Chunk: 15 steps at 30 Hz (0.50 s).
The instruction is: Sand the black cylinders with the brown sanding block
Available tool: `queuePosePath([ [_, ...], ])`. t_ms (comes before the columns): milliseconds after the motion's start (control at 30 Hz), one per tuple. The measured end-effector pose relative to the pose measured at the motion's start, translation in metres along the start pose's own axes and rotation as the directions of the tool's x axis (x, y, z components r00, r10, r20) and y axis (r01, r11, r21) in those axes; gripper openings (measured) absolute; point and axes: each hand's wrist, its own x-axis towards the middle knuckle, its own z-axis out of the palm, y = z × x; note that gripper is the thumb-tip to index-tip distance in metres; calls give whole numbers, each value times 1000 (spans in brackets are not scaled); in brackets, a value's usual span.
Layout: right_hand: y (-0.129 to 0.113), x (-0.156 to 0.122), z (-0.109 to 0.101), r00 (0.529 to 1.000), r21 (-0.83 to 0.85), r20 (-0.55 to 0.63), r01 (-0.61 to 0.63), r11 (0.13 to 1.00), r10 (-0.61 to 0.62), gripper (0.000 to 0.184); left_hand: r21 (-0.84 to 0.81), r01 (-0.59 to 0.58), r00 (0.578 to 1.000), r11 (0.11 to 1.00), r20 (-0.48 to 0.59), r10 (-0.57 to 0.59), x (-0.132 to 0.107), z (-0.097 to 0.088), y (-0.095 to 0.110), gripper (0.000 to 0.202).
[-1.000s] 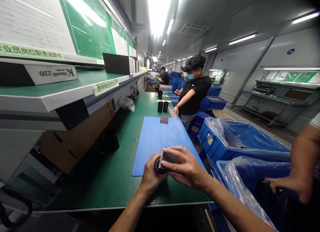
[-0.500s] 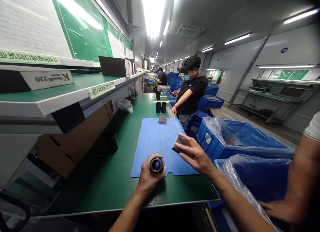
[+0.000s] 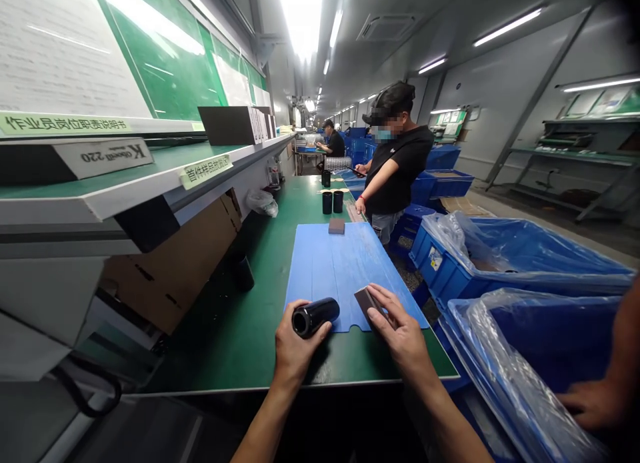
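Note:
My left hand (image 3: 295, 346) grips a glossy black tube (image 3: 315, 316) that lies on its side at the near edge of the blue mat (image 3: 345, 266), its open end toward me. Just right of it, my right hand (image 3: 400, 330) pinches a small brown sanding block (image 3: 365, 298) and presses it onto the mat. The two hands are a short gap apart. A second brown block (image 3: 337, 226) lies at the mat's far end.
The mat lies on a long green bench (image 3: 265, 250) under a shelf (image 3: 150, 176). Two black tubes (image 3: 333, 202) stand beyond the mat beside a standing person (image 3: 395, 163). Blue plastic-lined bins (image 3: 500, 256) line the right; another person's hand (image 3: 595, 403) reaches into the nearest.
My right hand took the block off the tube's end, swung right and came down onto the mat. My left hand tipped the tube from upright onto its side.

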Motion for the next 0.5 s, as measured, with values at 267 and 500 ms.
queuePosePath([
  [267, -14, -3, 14, 982, -221, 62, 187, 957, -177, 41, -119, 89, 978, 989, 199, -64, 1, 8, 1, 44],
  [500, -32, -17, 27, 930, -463, 182, 368, 806, -320, 47, -104, 114, 962, 988, 261, -84, 5, 13, 0, 56],
])
